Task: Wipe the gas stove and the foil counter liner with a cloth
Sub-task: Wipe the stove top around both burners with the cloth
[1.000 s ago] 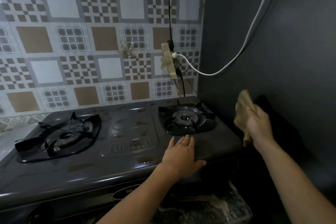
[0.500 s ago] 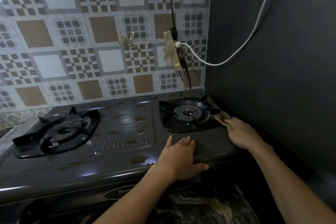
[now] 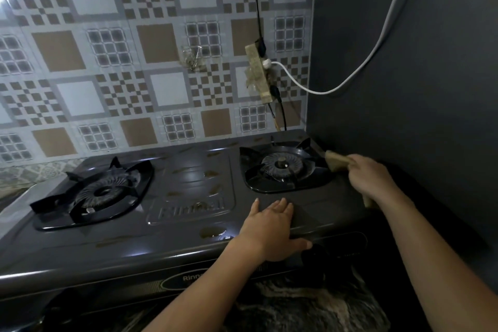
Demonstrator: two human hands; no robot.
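Note:
A dark two-burner gas stove fills the middle of the head view, its top spotted with brown stains. My right hand grips a tan cloth and holds it against the stove's far right edge, beside the right burner. A second bit of the cloth shows below that wrist. Flat on the stove's front right part lies my left hand, fingers straight and thumb over the front edge. The left burner is uncovered. A pale strip of foil liner shows at the far left.
A dark wall stands close along the stove's right side. A power strip with a white cable and black cords hangs on the patterned tile backsplash behind the right burner. A marbled counter surface shows below the stove front.
My right hand came down from beside the dark wall and brought the cloth onto the stove's right edge, then slid it toward the back corner. My left hand stayed flat on the stove.

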